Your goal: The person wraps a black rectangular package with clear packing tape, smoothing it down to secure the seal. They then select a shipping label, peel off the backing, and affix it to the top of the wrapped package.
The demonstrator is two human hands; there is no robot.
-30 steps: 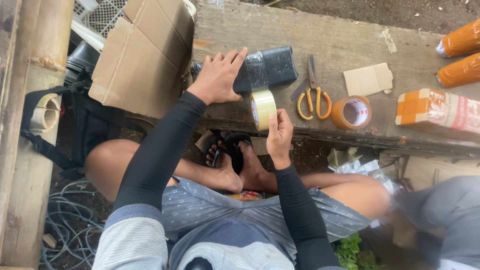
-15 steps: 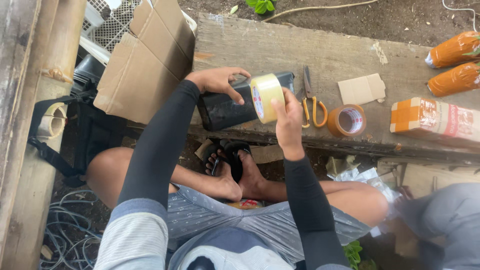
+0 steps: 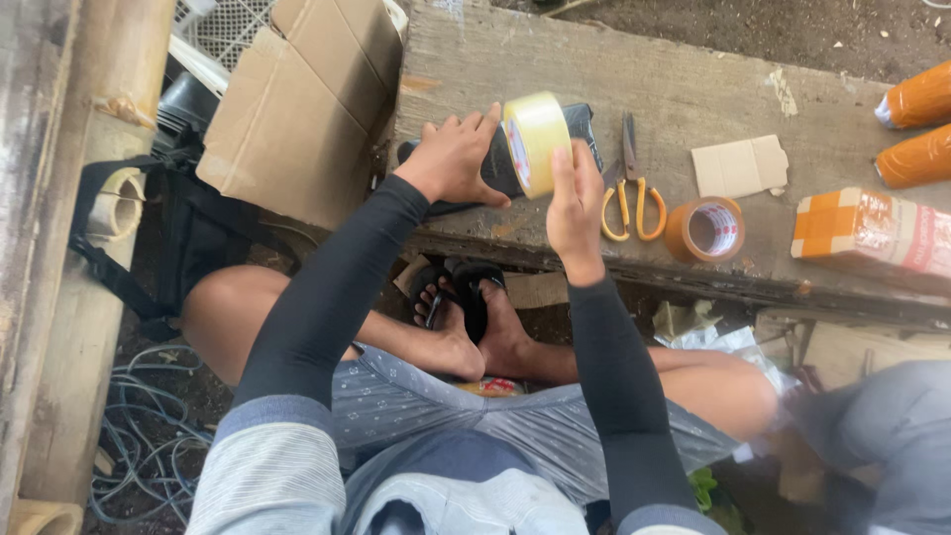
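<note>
While the left hand (image 3: 454,159) lies flat, fingers spread, pressing down on a black wrapped parcel (image 3: 495,163) at the near edge of the wooden plank (image 3: 674,89), the right hand (image 3: 575,203) grips a roll of pale yellow tape (image 3: 535,144), held upright over the parcel's right end. To the right on the plank lie yellow-handled scissors (image 3: 629,198), a scrap of cardboard (image 3: 738,166) and a brown tape roll (image 3: 705,229); a cardboard box (image 3: 297,99) leans at the far left.
</note>
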